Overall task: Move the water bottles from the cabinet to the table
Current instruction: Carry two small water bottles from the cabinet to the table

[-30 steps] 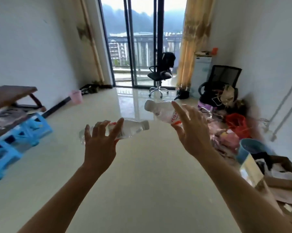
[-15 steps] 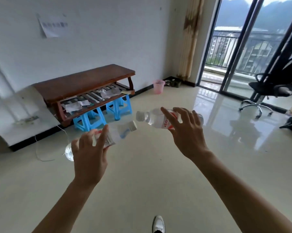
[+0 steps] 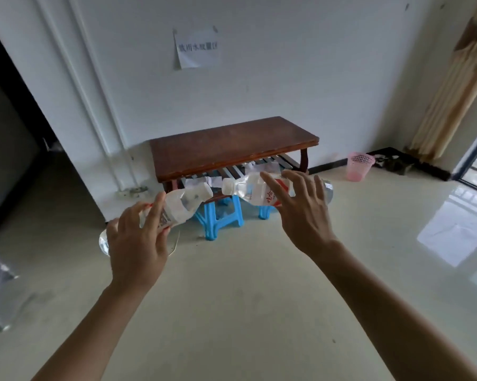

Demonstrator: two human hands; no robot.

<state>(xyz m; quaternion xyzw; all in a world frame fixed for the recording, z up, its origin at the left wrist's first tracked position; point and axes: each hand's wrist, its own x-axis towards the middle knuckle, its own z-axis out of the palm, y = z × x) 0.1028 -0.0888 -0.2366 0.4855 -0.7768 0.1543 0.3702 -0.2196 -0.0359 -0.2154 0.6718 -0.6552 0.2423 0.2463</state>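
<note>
The left hand (image 3: 135, 243) curls its fingers round the left bottle (image 3: 182, 204), and the right hand (image 3: 303, 213) wraps loosely spread fingers round the right bottle (image 3: 248, 189). Both bottles are held sideways in the air before the wooden table (image 3: 232, 144). The red lettering on the right bottle's label and the writing on the wall notice (image 3: 197, 49) are too blurred to read.

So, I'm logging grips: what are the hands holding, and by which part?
The left hand grips one water bottle round its labelled middle; the right hand grips the red-labelled bottle likewise.
</note>
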